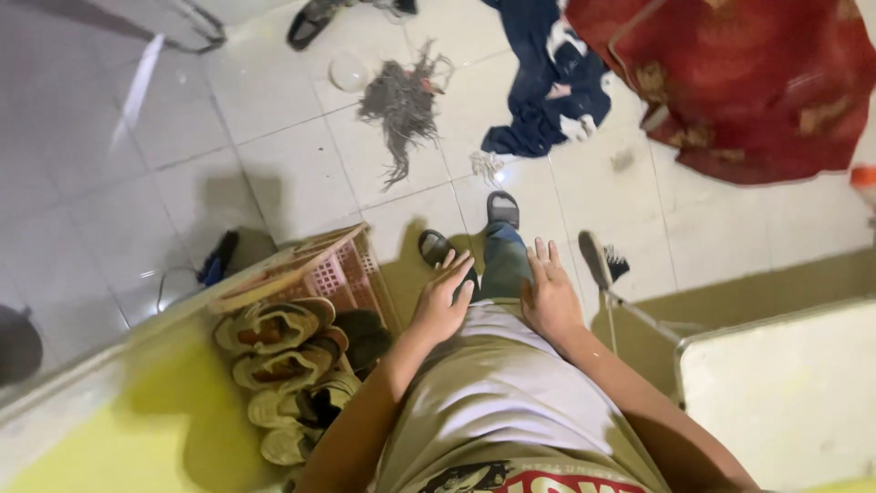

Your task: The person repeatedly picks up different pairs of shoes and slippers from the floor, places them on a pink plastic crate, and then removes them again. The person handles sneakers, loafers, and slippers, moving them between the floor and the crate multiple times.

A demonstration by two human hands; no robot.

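Seen from the head camera, looking straight down the person's own body. The left hand (442, 301) was laid flat, fingers spread, on the hem of the pale grey T-shirt (511, 383) at the thigh; nothing was held. The right hand (550, 292) was placed likewise, palm down and fingers extended, touching the shirt hem and the blue jeans (505, 260) beside it; it too was empty. The two hands lay close together, just apart, on either side of the raised leg.

A printed panel in red and black was noted at the bottom edge of the shirt, partly cut off by the frame. Dark sandals (503, 209) were worn on the feet, one ahead of the other on the white tiled floor (274, 137).

To the left, a pink lattice shoe rack (339, 269) with a tan rim was recorded, stacked with several worn tan shoes (274, 327). Beside it a yellow-lit surface (109, 438) was seen. To the right, a pale table top (785, 393) filled the corner.

Farther off on the floor: a grey mop head (401, 105), a heap of dark blue clothing (547, 73), and a red patterned blanket (748, 82), the clothing touching the blanket's edge. A loose black shoe (600, 258) lay near the right hand.
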